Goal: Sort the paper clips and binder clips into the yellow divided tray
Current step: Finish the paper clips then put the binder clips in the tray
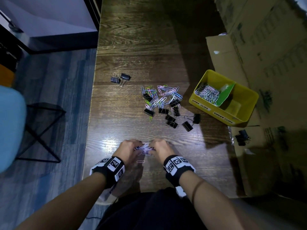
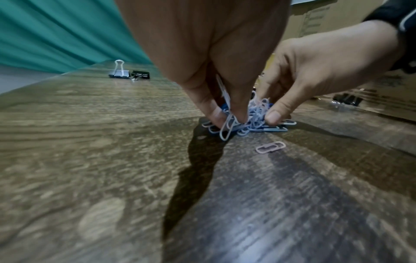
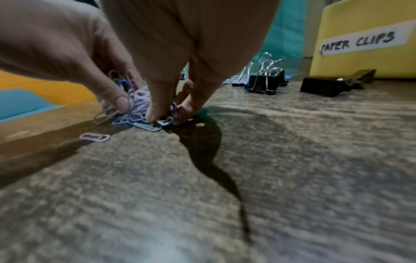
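A small bunch of pastel paper clips point(image 1: 144, 148) lies on the wooden table near its front edge. My left hand point(image 1: 131, 148) and right hand point(image 1: 159, 149) pinch it from either side with curled fingers, fingertips down on the table. From the left wrist, the bunch point(image 2: 252, 121) sits between both hands' fingertips; from the right wrist it point(image 3: 144, 113) looks the same. One pink paper clip point(image 1: 140, 161) lies loose just behind the bunch. The yellow divided tray point(image 1: 245, 95) stands at the right, with paper clips in its left compartment.
A mixed pile of paper clips and black binder clips point(image 1: 163, 103) lies mid-table. Two binder clips point(image 1: 120, 78) sit apart at the left. More binder clips point(image 1: 241, 136) rest on flattened cardboard point(image 1: 259, 163) at the right. A blue chair point(image 1: 10, 127) stands left of the table.
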